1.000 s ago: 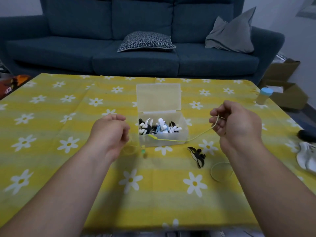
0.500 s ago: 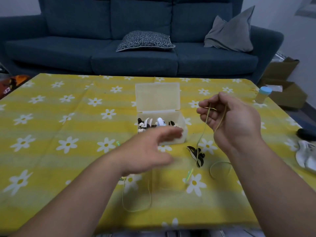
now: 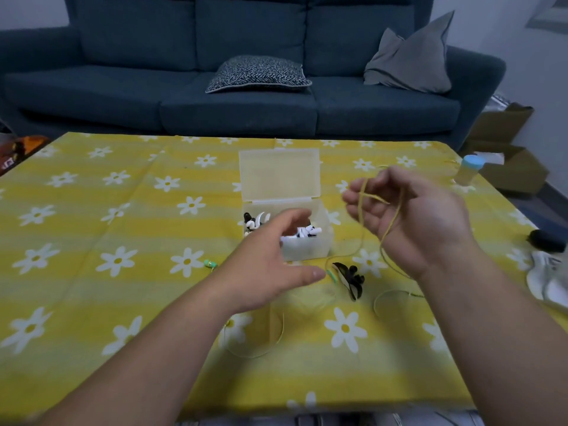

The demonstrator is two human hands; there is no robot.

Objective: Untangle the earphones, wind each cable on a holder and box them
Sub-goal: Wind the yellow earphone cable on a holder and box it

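A yellow earphone cable (image 3: 360, 212) loops over the curled fingers of my right hand (image 3: 412, 219), which holds it up to the right of the box. The rest of the cable hangs down and lies in loose loops on the tablecloth (image 3: 278, 338). One green earbud (image 3: 210, 263) lies left of the box. My left hand (image 3: 270, 262) hovers with fingers stretched out and holds nothing, in front of the clear plastic box (image 3: 321, 252). The box's lid (image 3: 279, 176) stands open. Several black and white holders lie inside. One black-and-white holder (image 3: 350, 279) lies on the cloth.
The table carries a yellow cloth with white daisies (image 3: 116, 259). A small bottle with a blue cap (image 3: 468, 172) stands at the far right corner. A white object (image 3: 547, 281) and a black one (image 3: 547, 241) lie at the right edge. A blue sofa stands behind.
My left hand let go of the cable and swung right, to in front of the box. The freed cable dropped onto the cloth. My right hand turned, with the cable looped over its fingers.
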